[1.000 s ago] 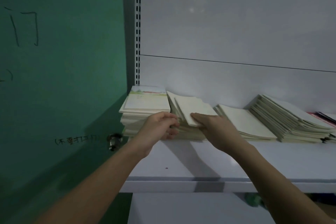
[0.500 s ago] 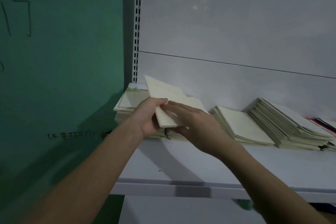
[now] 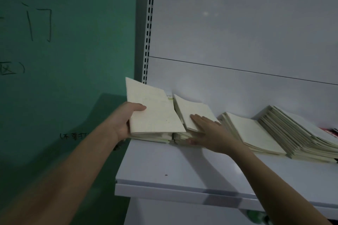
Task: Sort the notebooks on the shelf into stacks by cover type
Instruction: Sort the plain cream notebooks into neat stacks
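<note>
As left hand pinched thin cream paper-covered notebook over leftmost stack on white metal shelf, right hand lay spread on neighbouring stack. I judged: lower flat, square edges.

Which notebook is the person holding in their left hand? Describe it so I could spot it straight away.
Find the white shelf beside the green wall. At its left end, the left hand grips a cream notebook over the leftmost stack. Unlike the others lying in piles, it is tilted, with its far corner raised.
</note>
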The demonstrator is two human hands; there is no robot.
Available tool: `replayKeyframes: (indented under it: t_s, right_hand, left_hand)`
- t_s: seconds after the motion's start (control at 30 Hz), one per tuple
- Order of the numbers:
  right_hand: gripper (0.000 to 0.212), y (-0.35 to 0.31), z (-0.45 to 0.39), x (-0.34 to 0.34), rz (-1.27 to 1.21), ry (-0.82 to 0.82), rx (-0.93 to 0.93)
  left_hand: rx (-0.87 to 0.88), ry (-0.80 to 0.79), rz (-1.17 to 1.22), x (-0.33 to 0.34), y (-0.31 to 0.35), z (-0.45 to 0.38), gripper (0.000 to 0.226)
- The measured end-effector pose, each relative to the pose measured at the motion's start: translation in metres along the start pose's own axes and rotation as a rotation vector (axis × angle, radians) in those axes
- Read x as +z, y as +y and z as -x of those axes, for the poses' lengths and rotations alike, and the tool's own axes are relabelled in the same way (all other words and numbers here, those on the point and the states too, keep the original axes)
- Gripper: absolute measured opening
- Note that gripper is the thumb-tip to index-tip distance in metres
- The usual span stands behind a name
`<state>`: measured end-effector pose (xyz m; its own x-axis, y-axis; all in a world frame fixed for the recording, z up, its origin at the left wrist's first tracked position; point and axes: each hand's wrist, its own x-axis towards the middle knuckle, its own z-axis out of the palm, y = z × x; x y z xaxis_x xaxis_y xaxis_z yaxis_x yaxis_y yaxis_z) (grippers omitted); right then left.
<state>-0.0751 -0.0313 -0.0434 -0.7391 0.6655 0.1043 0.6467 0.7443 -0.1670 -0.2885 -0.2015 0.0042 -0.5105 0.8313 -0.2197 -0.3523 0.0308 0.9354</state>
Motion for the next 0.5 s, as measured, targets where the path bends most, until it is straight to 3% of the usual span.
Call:
replayKeyframes:
  t_s: [0.17,0.3,0.4,0.5]
  right_hand:
    - [0.055,0.011,0.018,0.001,0.067,0.195,-0.068]
    - [0.037,0.007,0.028,-0.006,-0.316,0.438,0.006]
    - [0.038,-0.015,0.031,-0.014,-0.372,0.607,-0.052]
    - [0.042,-0.040,0.038,-0.006,-0.319,0.603,-0.249]
  left_hand:
    - [0.039,-0.012,-0.015,-0.002,-0.007,0.002,0.023]
    - [0.045,-0.043,0.009,0.002,-0.012,0.006,0.026]
    - [0.035,-0.069,0.035,0.014,-0.015,0.006,0.029]
    - [0.018,-0.078,0.078,0.032,-0.021,0.007,0.027]
